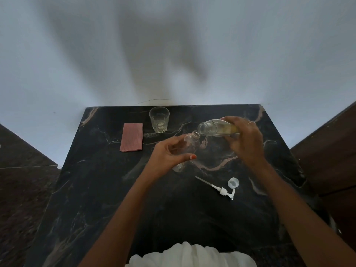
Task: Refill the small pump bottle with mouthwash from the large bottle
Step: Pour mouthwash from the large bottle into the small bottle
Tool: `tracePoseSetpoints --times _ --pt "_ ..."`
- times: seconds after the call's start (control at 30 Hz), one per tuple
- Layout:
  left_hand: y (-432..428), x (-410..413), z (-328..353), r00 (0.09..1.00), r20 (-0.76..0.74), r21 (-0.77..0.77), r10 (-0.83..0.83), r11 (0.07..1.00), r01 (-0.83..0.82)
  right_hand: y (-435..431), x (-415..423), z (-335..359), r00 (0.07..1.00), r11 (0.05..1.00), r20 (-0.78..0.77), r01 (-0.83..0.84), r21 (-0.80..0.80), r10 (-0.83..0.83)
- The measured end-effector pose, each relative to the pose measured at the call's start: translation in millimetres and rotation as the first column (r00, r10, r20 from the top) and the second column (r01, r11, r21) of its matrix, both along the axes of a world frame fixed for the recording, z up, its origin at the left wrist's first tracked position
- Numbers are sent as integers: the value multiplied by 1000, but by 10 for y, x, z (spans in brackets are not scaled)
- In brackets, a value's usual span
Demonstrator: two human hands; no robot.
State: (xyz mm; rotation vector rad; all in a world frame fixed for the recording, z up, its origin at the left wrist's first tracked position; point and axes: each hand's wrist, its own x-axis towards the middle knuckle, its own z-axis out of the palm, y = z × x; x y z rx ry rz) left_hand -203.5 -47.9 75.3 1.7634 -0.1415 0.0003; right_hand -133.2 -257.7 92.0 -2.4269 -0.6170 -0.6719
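- Pale wall behind, soft shadows on it; dark marble tabletop [107,189] with pinkish veins pushed against it.
- Left hand [169,155] clamped round the small bottle [189,145]: clear, uncapped, tilted so its mouth points up and away toward the right. Thumb across the near side, fingers curled behind. Its base is just above the tabletop or resting on it; cannot tell which.
- Right hand [245,137] clamped round the large bottle [213,128], held nearly on its side, open mouth facing left. Ring visible on one finger.
- Large bottle's mouth sits just above and to the right of the small bottle's mouth, very near it; whether they touch is unclear.
- Yellowish liquid lies in the large bottle under the right hand; the neck end looks clear. No stream readable between the two mouths.
- Small bottle looks empty or close to it; blur makes the level hard to read.
- Pump [218,188], white with long dip tube, lies flat on the tabletop near the right forearm, tube pointing up-left.
- Cap [233,183], pale and round, lies just beside the pump head, open side up.
- Glass [159,119], clear tumbler, upright at the far edge, well apart from the hands.
- Cloth [131,137], pink and folded, flat just left of the glass.
- White fabric at the near edge, under the arms.
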Motion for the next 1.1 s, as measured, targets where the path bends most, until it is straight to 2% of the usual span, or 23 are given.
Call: tracePoseSetpoints --times 0.63,1.1 --pt "-30 -20 39 999 35 93 15 995 -18 -108 2 154 991 990 132 0 -139 18" --pt "-58 -13 42 999 34 113 12 993 -16 -126 9 243 971 983 233 -4 -184 47"
